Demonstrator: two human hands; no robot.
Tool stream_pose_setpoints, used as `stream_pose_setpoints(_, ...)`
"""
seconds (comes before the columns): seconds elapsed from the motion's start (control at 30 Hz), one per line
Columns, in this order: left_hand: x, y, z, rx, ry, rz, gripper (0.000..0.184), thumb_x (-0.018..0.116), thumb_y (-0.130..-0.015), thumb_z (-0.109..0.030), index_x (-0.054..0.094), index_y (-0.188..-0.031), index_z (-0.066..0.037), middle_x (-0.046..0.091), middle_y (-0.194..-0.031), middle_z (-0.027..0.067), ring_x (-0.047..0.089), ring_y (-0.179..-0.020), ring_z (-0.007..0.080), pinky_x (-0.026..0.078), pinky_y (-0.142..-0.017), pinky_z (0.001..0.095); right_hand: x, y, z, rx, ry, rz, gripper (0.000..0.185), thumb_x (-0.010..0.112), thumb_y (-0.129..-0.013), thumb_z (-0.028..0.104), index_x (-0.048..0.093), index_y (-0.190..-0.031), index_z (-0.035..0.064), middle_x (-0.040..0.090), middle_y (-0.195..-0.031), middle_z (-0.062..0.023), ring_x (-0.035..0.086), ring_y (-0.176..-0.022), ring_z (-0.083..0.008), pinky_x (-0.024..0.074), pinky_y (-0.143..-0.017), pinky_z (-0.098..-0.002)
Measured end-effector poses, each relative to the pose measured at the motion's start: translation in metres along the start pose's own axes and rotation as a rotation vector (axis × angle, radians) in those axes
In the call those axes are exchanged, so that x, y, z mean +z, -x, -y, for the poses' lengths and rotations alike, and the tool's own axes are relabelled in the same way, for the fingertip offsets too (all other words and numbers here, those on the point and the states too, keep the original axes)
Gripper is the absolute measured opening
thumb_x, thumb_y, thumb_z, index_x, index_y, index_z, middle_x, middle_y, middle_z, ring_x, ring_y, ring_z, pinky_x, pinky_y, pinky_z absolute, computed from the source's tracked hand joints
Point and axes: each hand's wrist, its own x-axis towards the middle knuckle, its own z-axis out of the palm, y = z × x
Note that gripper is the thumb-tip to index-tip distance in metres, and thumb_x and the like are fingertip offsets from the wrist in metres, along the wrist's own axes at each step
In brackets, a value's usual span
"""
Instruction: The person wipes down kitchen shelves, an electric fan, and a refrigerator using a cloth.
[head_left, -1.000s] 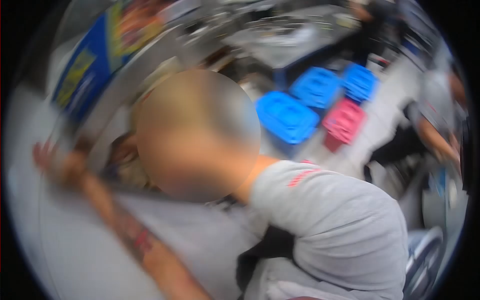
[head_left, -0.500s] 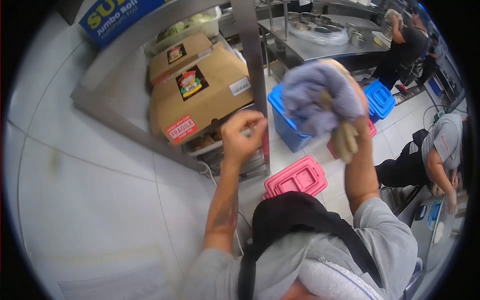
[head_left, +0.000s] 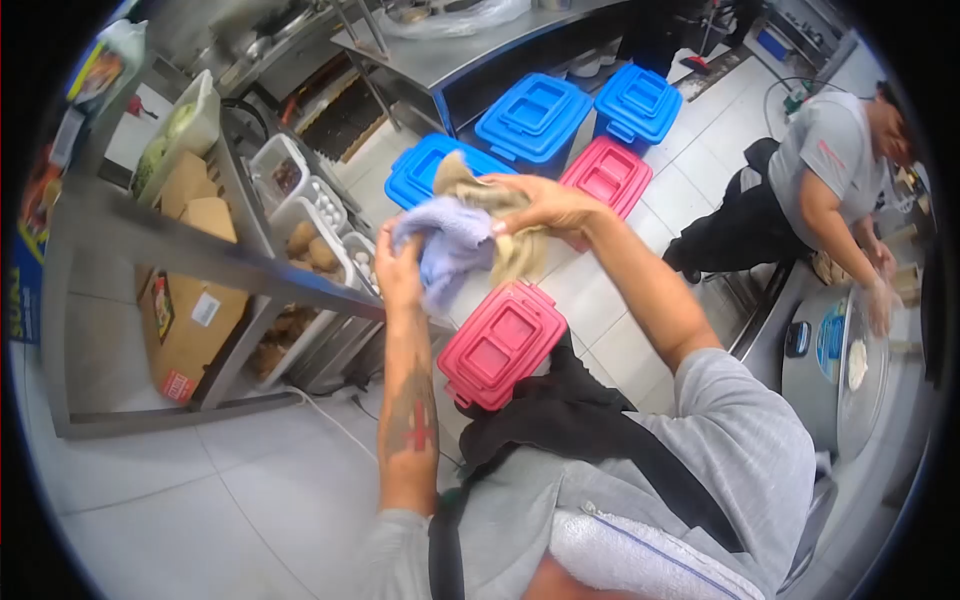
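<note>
Two bunched cloths are held up in front of me, between my hands. My left hand (head_left: pixel 400 268) grips the lavender cloth (head_left: pixel 450 250) at its left side. On the right, my right hand (head_left: pixel 548 205) is closed on the tan cloth (head_left: pixel 510 250), whose folds rise above and hang below the fingers. The two cloths touch each other in the middle. Below them, a red lidded bin (head_left: pixel 502 345) stands close in front of my body.
Blue lidded bins (head_left: pixel 535 115) and another red bin (head_left: pixel 610 175) stand beyond. A metal rack (head_left: pixel 240 250) at left holds cardboard boxes (head_left: pixel 205 320) and food trays. At right a co-worker (head_left: pixel 830 170) handles dough near a round metal surface (head_left: pixel 865 375).
The view has swung right. The left hand, empty half a second ago, now holds the lavender cloth. The cloths, earlier bunched in the right hand, are now between both hands.
</note>
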Motion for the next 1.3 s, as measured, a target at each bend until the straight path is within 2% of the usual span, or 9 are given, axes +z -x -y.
stream_pose_setpoints(0.37, 0.072, -0.101, 0.01, -0.151, 0.197, -0.218, 0.034, 0.05, -0.104, -0.017, 0.053, -0.136, -0.005, 0.064, -0.125, 0.0143, 0.067, -0.11, 0.0279, 0.056, -0.094, 0.0413, -0.218, 0.065, -0.018, -0.054, -0.624, -0.413, 0.042, 0.047, -0.093, 0.003, 0.054, -0.134, -0.0016, 0.065, -0.121, -0.022, 0.069, -0.107, -0.0347, 0.0611, -0.084, -0.0598)
stream_pose_setpoints(0.57, 0.092, -0.091, 0.031, -0.205, -0.161, 0.049, 0.034, 0.055, -0.086, 0.003, 0.062, -0.119, -0.003, 0.067, -0.109, 0.01, 0.066, -0.098, 0.0191, 0.053, -0.089, 0.0313, -0.263, 0.097, 0.007, -0.391, -0.508, -0.666, 0.04, 0.046, -0.096, 0.007, 0.053, -0.135, 0.0018, 0.063, -0.121, -0.0152, 0.067, -0.101, -0.0243, 0.0589, -0.087, -0.0434)
stream_pose_setpoints(0.87, 0.114, -0.09, 0.031, -0.041, -0.153, 0.054, 0.022, 0.039, -0.083, -0.007, 0.061, -0.085, -0.003, 0.057, -0.079, 0.0028, 0.052, -0.073, 0.012, 0.042, -0.068, 0.0256, -0.229, 0.026, 0.147, -1.322, 0.08, -1.13, 0.031, 0.049, -0.097, 0.012, 0.058, -0.122, -0.0023, 0.065, -0.107, -0.0102, 0.062, -0.096, -0.0188, 0.0501, -0.088, -0.0331)
stream_pose_setpoints(0.97, 0.14, -0.091, 0.013, -0.067, -0.081, 0.043, 0.022, 0.046, -0.083, -0.005, 0.064, -0.093, 0.001, 0.062, -0.084, 0.0053, 0.058, -0.08, 0.0135, 0.046, -0.074, 0.0268, -0.271, -0.1, 0.162, -1.05, 0.779, -1.375, 0.037, 0.057, -0.098, 0.029, 0.056, -0.115, -0.0036, 0.067, -0.11, -0.0238, 0.065, -0.101, -0.0414, 0.0497, -0.091, -0.0475)
stream_pose_setpoints(1.0, 0.153, -0.081, 0.008, -0.003, -0.202, 0.026, 0.024, 0.05, -0.083, -0.003, 0.066, -0.1, 0.002, 0.065, -0.089, 0.0068, 0.061, -0.087, 0.0147, 0.048, -0.08, 0.028, -0.301, -0.178, 0.155, -0.442, 0.648, -1.056, 0.062, 0.062, -0.095, 0.043, 0.05, -0.13, -0.007, 0.063, -0.123, -0.0334, 0.06, -0.113, -0.0511, 0.0472, -0.098, -0.0523)
stream_pose_setpoints(1.03, 0.165, -0.08, 0.002, 0.079, -0.32, 0.017, 0.028, 0.054, -0.083, 0.0, 0.067, -0.107, 0.004, 0.068, -0.094, 0.0084, 0.064, -0.093, 0.0158, 0.049, -0.085, 0.0292, -0.288, -0.177, 0.148, -0.27, 0.716, -1.086, 0.084, 0.063, -0.093, 0.054, 0.039, -0.143, -0.0094, 0.057, -0.132, -0.0364, 0.057, -0.123, -0.0497, 0.0445, -0.104, -0.0525)
stream_pose_setpoints(1.13, 0.145, -0.062, 0.023, 0.118, -0.409, -0.024, 0.026, 0.067, -0.085, -0.003, 0.07, -0.11, 0.003, 0.071, -0.093, 0.0079, 0.066, -0.091, 0.0143, 0.051, -0.084, 0.0307, -0.249, -0.138, 0.084, -0.788, 0.751, -1.097, 0.066, 0.064, -0.098, 0.042, 0.047, -0.145, -0.001, 0.062, -0.129, -0.0281, 0.06, -0.124, -0.0395, 0.0462, -0.105, -0.0399)
stream_pose_setpoints(1.23, 0.115, -0.039, 0.038, 0.088, -0.663, -0.038, 0.024, 0.072, -0.092, -0.022, 0.072, -0.095, 0.002, 0.068, -0.076, 0.0054, 0.06, -0.071, 0.0117, 0.05, -0.067, 0.0322, -0.182, -0.058, -0.046, -0.363, 0.6, -0.639, 0.048, 0.07, -0.096, 0.034, 0.062, -0.131, 0.0018, 0.071, -0.118, -0.0152, 0.068, -0.11, -0.0258, 0.0522, -0.096, -0.0373)
stream_pose_setpoints(1.3, 0.097, -0.019, 0.04, -0.29, -0.711, 0.124, 0.039, 0.064, -0.1, -0.035, 0.072, -0.089, 0.002, 0.063, -0.07, 0.0069, 0.055, -0.066, 0.0117, 0.045, -0.06, 0.0351, -0.125, -0.002, -0.118, -0.135, 0.57, -0.523, 0.057, 0.074, -0.092, 0.035, 0.058, -0.139, 0.0066, 0.069, -0.121, -0.0145, 0.065, -0.118, -0.0254, 0.0536, -0.096, -0.0393)
